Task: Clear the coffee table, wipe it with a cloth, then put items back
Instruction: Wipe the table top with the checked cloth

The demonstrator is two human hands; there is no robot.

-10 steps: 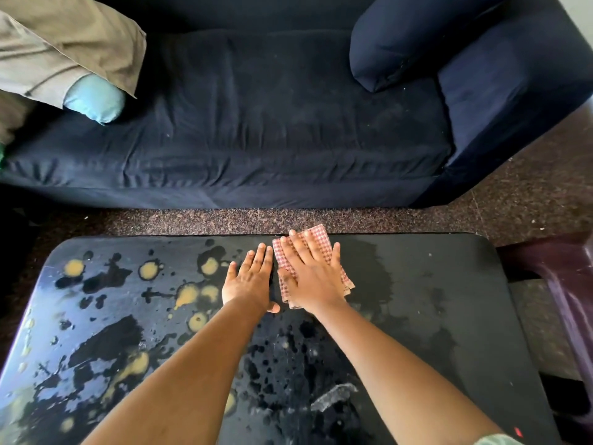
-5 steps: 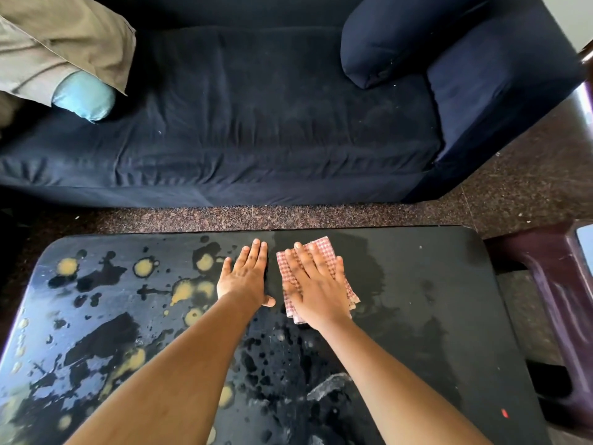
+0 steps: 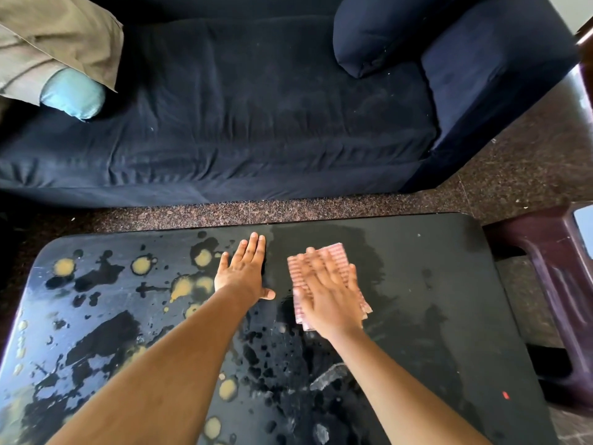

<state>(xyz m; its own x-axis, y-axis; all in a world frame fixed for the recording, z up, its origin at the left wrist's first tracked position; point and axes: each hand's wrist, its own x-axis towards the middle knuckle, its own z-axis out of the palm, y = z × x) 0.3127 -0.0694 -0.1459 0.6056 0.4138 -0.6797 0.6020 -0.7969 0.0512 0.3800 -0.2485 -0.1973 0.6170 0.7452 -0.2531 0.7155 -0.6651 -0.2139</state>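
The pink checked cloth (image 3: 335,255) lay flat on the black coffee table (image 3: 449,284), a bit right of the middle and near the far edge. It was folded into a block. Its long side ran from the person toward the sofa (image 3: 256,107), with the far end leaning a little to the left.

The right hand (image 3: 327,293) lay on top of the cloth, palm down. Its fingers were straight and spread, pressing the cloth and not curled round it. They pointed toward the sofa. This hand looked blurry.

The left hand (image 3: 244,271) lay flat on the bare table, just left of the cloth and not touching it. Its fingers were straight and close together, and the thumb stuck out to the right. It held nothing. Both arms reached out long from the bottom of the view.

The left part of the table had yellow spots (image 3: 64,266) and dark blotches. A light blue pillow (image 3: 72,93) and a dark blue cushion (image 3: 378,30) sat on the sofa. A brown chair (image 3: 558,284) stood just right of the table.
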